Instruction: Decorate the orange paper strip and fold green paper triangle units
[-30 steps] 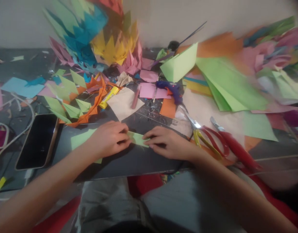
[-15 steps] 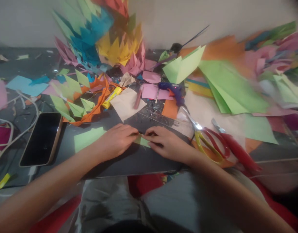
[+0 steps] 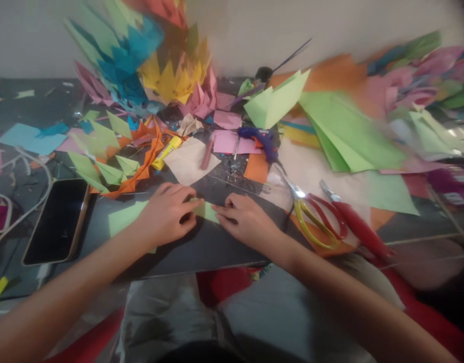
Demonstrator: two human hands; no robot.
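Observation:
A small light green piece of paper (image 3: 207, 211) lies on the dark table between my hands. My left hand (image 3: 169, 212) has its fingers bent, with the tips pressing the paper's left part against the table. At its right edge, the fingers of my right hand (image 3: 249, 219) pinch the paper, though the exact hold is blurred. Another light green sheet (image 3: 122, 218) rests partly under my left hand and forearm. Just beyond my left hand stands an orange and green folded paper crown (image 3: 141, 174), beside a yellow glue stick (image 3: 167, 152).
A phone (image 3: 58, 221) with a cable lies at left. Yellow-and-red handled scissors (image 3: 317, 222) and a red-handled cutter (image 3: 360, 229) are at right. A blue glue gun (image 3: 260, 138), green paper sheets (image 3: 345, 131) and stacked paper crowns (image 3: 171, 75) sit behind.
My hands have moved slightly apart, and more of the small green paper shows between them. The whole view has shifted a little, so things appear further left.

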